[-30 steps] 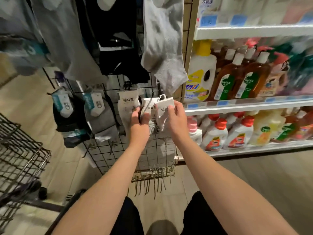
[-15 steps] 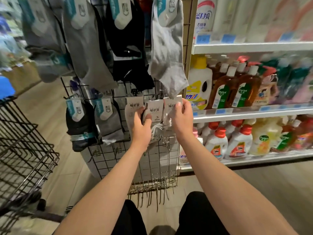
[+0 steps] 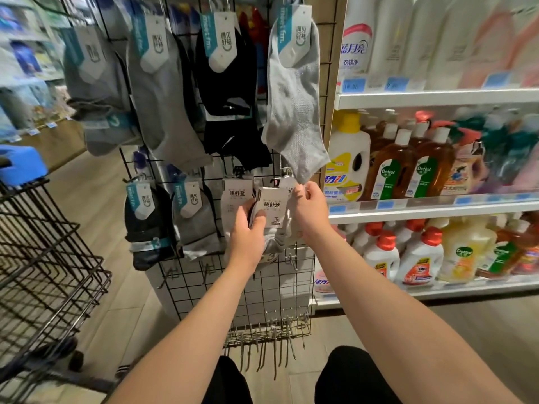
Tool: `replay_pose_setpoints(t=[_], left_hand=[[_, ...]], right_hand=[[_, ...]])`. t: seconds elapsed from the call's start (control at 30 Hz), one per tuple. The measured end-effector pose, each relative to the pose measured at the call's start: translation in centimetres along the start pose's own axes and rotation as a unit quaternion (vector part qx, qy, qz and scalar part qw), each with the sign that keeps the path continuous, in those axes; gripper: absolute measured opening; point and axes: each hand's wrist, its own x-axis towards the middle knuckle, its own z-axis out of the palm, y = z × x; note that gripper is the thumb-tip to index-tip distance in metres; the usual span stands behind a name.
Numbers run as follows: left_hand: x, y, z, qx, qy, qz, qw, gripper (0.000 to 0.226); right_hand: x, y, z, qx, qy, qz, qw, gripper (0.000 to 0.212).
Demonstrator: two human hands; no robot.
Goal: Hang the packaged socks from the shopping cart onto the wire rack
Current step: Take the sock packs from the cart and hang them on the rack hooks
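Packaged socks, a grey bundle with a white card front, sit at the centre of the frame against the wire rack, level with its lower row of hanging packs. The left hand has its grip clamped on the pack, thumb on the card and fingers behind, while the right hand pinches up at the top edge, where the hanger must be; I cannot see the hook itself behind the card. To do this well, I'd say the right should steer the hanger's hole squarely over a free peg while the left bears the weight and keeps the card flat, without nudging the white-carded pack just beside it. The shopping cart stands at lower left; I cannot make out any packs in the part of its basket that shows. Shelves on the right hold detergent and disinfectant bottles.
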Motion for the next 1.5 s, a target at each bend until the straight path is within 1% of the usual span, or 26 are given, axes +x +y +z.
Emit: replay_pose_setpoints(t=[0.07,0.13,0.17,0.23,0.27,0.3,0.37,0.43,0.5,0.57,0.67,0.77,0.9,0.97,1.03,1.17,1.3,1.4,1.5], left_hand=[[-0.5,0.0,0.0,-0.011,0.009,0.021,1.000,0.020],[-1.1,-0.2,0.1,-0.025,0.014,0.046,0.999,0.012],[-1.3,-0.4,0.2,-0.036,0.013,0.054,0.998,0.008],[-1.4,-0.5,0.5,-0.032,0.008,0.065,0.997,0.014],[-1.4,-0.4,0.7,-0.026,0.005,0.072,0.997,0.014],[-1.4,-0.3,1.0,-0.026,0.003,0.079,0.997,0.011],[-1.2,0.1,1.6,-0.027,0.004,0.075,0.997,0.008],[-1.0,0.6,2.3,-0.038,0.001,0.059,0.998,0.011],[-0.7,0.9,2.9,-0.048,-0.021,0.059,0.997,0.023],[-0.5,1.0,3.6,-0.041,-0.043,0.064,0.996,0.032],[0.1,0.8,4.3,-0.019,-0.036,0.069,0.997,0.032],[0.8,0.6,4.6,-0.013,-0.018,0.081,0.996,0.029],[1.7,0.4,4.5,-0.027,0.021,0.057,0.998,0.022],[2.0,0.5,4.6,-0.012,0.039,0.053,0.998,0.028],[2.3,0.8,4.7,0.006,0.056,0.051,0.997,0.032],[2.4,1.6,5.1,0.022,0.045,0.021,0.999,0.036],[2.7,1.6,5.3,0.039,0.045,0.033,0.998,0.041],[2.7,1.5,5.3,0.041,0.049,0.024,0.998,0.038],[2.8,1.3,5.0,0.040,0.051,0.021,0.998,0.037]], right_hand=[[0.0,0.1,-0.1,-0.002,-0.007,-0.001,1.000,0.023],[0.0,0.5,-0.1,-0.001,-0.005,0.011,1.000,0.011],[-0.2,0.7,-0.2,0.002,0.002,0.017,1.000,0.011],[-0.7,1.2,-0.2,0.003,0.039,0.017,0.999,0.023],[-1.1,1.5,-0.3,0.016,0.053,0.013,0.998,0.026],[-1.8,1.6,-0.4,0.045,0.052,0.006,0.998,0.026],[-3.2,1.8,-0.7,0.101,0.011,-0.015,0.995,0.024],[-4.2,2.1,-1.1,0.116,-0.026,-0.033,0.992,0.027],[-4.4,2.5,-1.4,0.113,-0.021,-0.046,0.992,0.027],[-4.2,2.7,-1.7,0.120,0.004,-0.040,0.992,0.025],[-4.0,2.7,-2.1,0.129,0.029,-0.029,0.991,0.026],[-3.4,2.4,-2.0,0.104,0.022,-0.031,0.994,0.024],[-2.4,1.6,-1.4,0.053,0.001,-0.051,0.997,0.024],[-2.1,1.6,-1.1,0.033,0.002,-0.057,0.998,0.023],[-1.9,1.8,-0.6,0.001,0.009,-0.068,0.998,0.027],[-1.2,2.3,-0.1,-0.031,0.031,-0.063,0.997,0.040],[-1.6,1.6,-0.4,-0.007,0.053,-0.063,0.997,0.033],[-1.5,1.4,-0.4,-0.002,0.045,-0.059,0.997,0.032],[-1.2,1.0,-0.5,-0.024,0.026,-0.053,0.998,0.033]])
